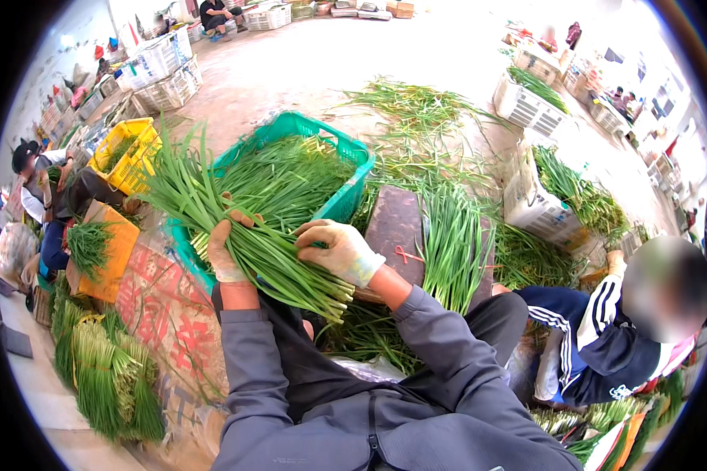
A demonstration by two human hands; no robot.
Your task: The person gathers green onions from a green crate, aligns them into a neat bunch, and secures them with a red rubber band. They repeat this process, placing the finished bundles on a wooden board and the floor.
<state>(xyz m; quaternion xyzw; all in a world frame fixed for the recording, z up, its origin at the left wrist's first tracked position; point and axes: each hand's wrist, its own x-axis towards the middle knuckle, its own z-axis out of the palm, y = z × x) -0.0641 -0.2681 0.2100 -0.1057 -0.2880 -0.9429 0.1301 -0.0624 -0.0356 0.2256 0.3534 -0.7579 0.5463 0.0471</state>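
My left hand [227,253], in a pale glove with stained fingertips, grips a bunch of garlic chives [283,268]. The leaf tips fan out to the upper left, and the pale cut ends point to the lower right, over my lap. My gloved right hand [340,250] rests at the bunch's upper side with curled fingers; whether a leaf is pinched between them is not clear. Just beyond, a green plastic crate [362,171] holds more chives. To the right, a bundle of chives [452,247] lies on a dark board [393,226], beside a red tie [407,255].
Loose leaves [412,112] litter the floor. White crates [527,109] of chives stand at right, near a seated person [601,353]. Tied bundles [103,371] lie at lower left. Another person [53,182] sits beside a yellow crate [126,156].
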